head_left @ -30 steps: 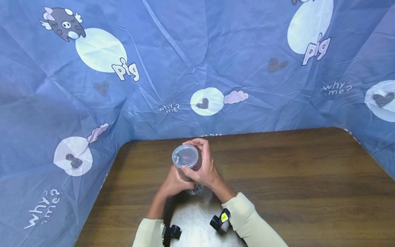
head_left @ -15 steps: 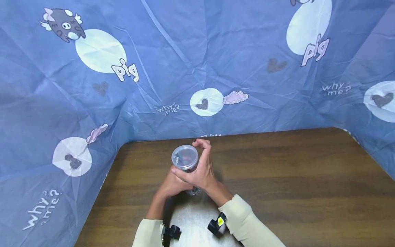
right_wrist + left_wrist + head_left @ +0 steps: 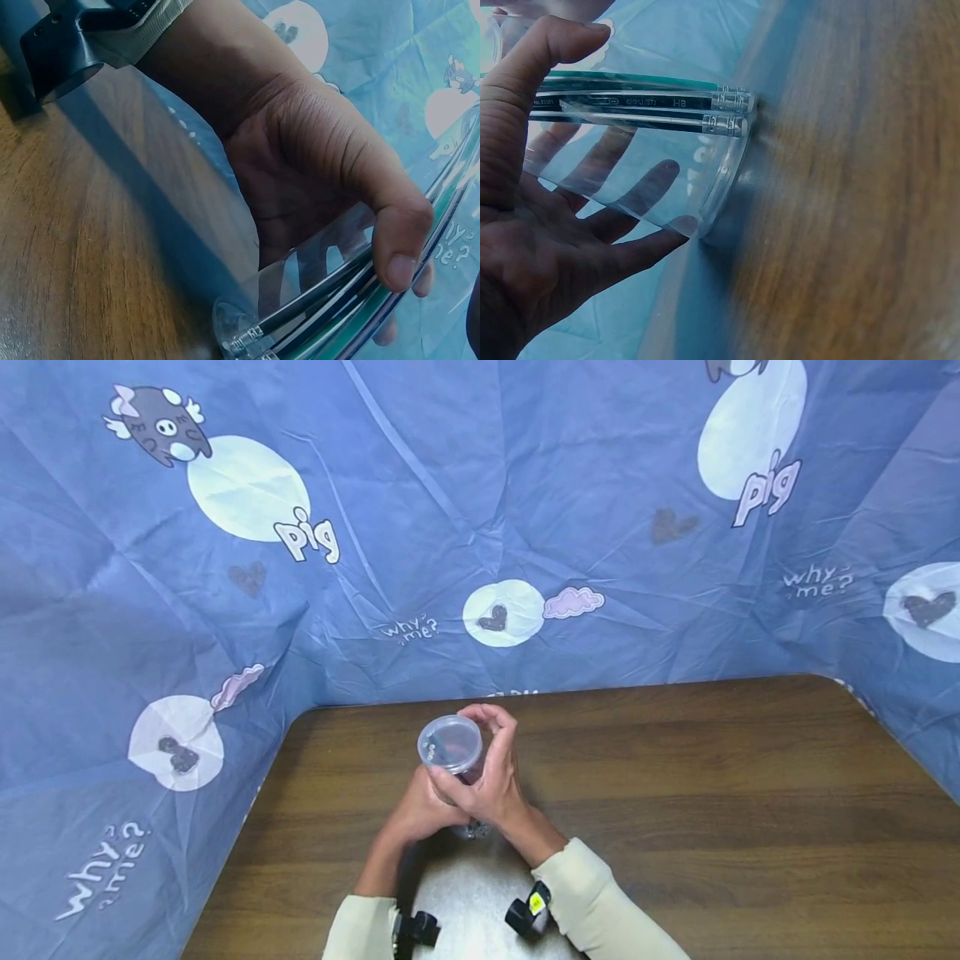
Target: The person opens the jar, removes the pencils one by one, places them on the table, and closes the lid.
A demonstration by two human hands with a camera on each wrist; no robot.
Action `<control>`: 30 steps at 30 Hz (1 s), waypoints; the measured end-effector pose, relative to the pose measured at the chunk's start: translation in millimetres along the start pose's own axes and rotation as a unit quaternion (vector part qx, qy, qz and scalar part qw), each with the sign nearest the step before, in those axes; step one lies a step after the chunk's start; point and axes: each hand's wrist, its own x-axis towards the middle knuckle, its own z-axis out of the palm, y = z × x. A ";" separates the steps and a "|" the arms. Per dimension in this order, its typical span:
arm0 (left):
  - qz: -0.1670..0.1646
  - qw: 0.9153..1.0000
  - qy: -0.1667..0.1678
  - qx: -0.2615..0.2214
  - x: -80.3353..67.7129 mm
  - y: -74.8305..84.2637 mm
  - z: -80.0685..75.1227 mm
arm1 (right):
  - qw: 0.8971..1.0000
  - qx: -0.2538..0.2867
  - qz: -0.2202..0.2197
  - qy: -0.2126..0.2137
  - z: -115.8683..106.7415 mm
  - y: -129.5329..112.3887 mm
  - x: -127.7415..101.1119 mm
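Observation:
A clear plastic jar with a translucent round lid stands up between both hands, over the table. Several pencils lie lengthwise inside, their metal-ringed ends at the jar's base. My left hand grips the jar's body; in the left wrist view its fingers show through the clear wall. In the right wrist view the left hand has its thumb wrapped over the jar. My right hand holds the lid's rim, thumb at the near side and curled fingers behind. Whether the base touches the table is unclear.
The brown wooden table extends to the right and left. Blue printed cloth hangs behind and along both sides. A pale shiny patch lies between the forearms, each of which carries a small black wrist camera.
My right hand's fingers loosened and swung away from the lid's far side, then came back round it, while the thumb shifted along the near rim. The left hand kept its grip.

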 end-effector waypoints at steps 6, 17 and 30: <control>-0.006 1.000 0.001 0.000 -0.2 1.5 0.0 | 0.999 0.045 -0.001 -0.017 -0.8 -0.2 -0.7; 0.002 1.000 -0.008 0.000 -0.8 -0.1 0.0 | 0.999 0.003 -0.010 0.040 5.4 -2.1 -4.6; -0.017 1.000 -0.024 -0.003 -3.5 44.0 0.9 | 0.992 -0.098 -0.029 0.073 5.4 -3.8 -5.8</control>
